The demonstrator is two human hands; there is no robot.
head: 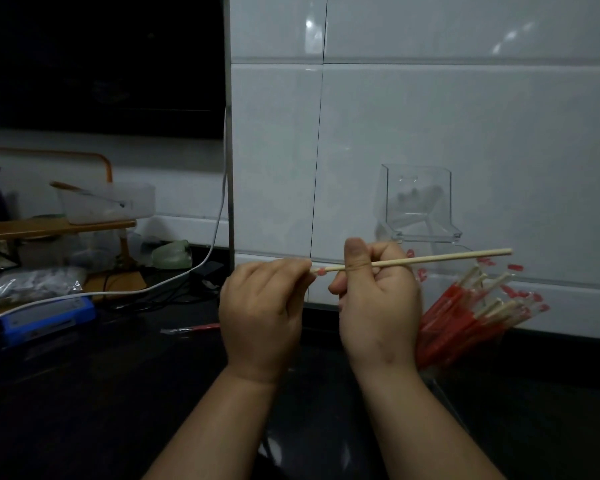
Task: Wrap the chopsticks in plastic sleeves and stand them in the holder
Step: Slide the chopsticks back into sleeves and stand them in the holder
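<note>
1 head view looks down, close over the counter (84, 393).

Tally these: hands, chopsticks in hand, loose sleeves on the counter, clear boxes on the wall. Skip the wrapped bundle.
Hands: 2, left hand, right hand
Held chopstick: 1
Loose sleeve: 1
Wall box: 1
Total: 5

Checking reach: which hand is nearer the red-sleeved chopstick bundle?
Right. The right hand sits just left of the bundle, hiding its edge; the left hand is farther left.
</note>
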